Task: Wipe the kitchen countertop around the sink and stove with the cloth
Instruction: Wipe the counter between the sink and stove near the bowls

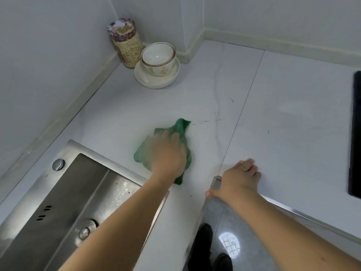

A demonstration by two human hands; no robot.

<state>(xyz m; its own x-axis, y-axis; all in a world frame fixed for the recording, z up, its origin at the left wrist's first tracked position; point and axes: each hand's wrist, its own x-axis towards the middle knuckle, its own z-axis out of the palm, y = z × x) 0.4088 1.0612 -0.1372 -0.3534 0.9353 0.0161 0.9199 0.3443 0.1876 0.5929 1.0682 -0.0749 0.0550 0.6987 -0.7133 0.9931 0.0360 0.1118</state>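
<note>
Bracing yourself comes first: your right hand (237,180) lies flat with straight fingers on the front edge of the countertop (283,118), thumb hooked over the lip, holding nothing. That looks like a prop for your weight, so the other arm can lean in and push.

Just left of it and a little further in, your left hand (169,153) presses palm-down on the green cloth (180,127). Motion blur hides the fingers, so you cannot tell whether they lie flat or curl into the fabric. The cloth is bunched beneath the palm, with one corner poking out beyond your fingertips and another fold showing below your wrist; it sits on the white surface just right of the steel sink (64,192), close to its rim. Keeping it balled under the palm probably puts more pressure on the spot being rubbed.

Beyond the cloth's tip, to the right, thin dark marks (208,120) streak the counter, likely your next target.

Far off to the right of your bracing hand, the black stove (355,137) edge shows. Furthest from your wiping hand, in the back corner, stacked bowls (158,57) stand in a dish beside a grain jar (126,43), seemingly parked clear of the wiping zone.
</note>
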